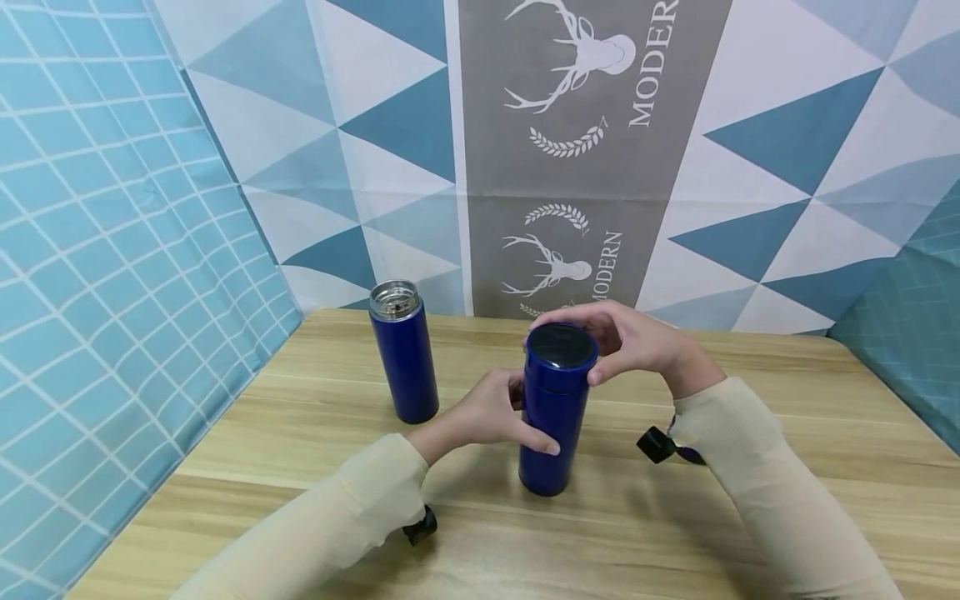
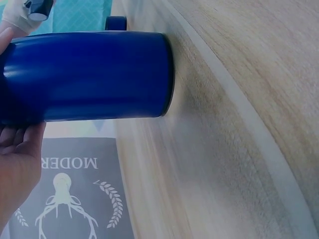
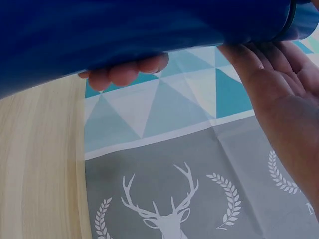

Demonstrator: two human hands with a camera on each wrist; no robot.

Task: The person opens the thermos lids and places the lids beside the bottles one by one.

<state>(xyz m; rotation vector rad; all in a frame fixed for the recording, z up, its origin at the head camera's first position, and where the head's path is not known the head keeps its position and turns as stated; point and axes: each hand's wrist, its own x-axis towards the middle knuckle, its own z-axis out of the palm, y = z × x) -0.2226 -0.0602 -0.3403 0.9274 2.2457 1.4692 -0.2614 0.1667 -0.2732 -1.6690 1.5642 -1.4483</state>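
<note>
A blue thermos flask (image 1: 553, 433) with a shiny dark top stands upright on the wooden table, between both hands. My left hand (image 1: 491, 412) grips its body from the left, thumb across the front and fingers curled behind. Around the flask's lid (image 1: 562, 346), the thumb and fingers of my right hand (image 1: 626, 337) hold on from the right and back. In the right wrist view, fingertips (image 3: 124, 73) show beneath the flask's side. A second blue flask (image 1: 405, 358) stands further left, its steel mouth uncovered; neither hand touches it.
A small dark blue object (image 1: 692, 455) lies on the table, partly hidden by the right sleeve; the left wrist view shows a short blue piece (image 2: 115, 23) behind the flask. Patterned cloth (image 1: 397, 150) hangs behind the table (image 1: 480, 550), and blue checked cloth (image 1: 112, 250) at left.
</note>
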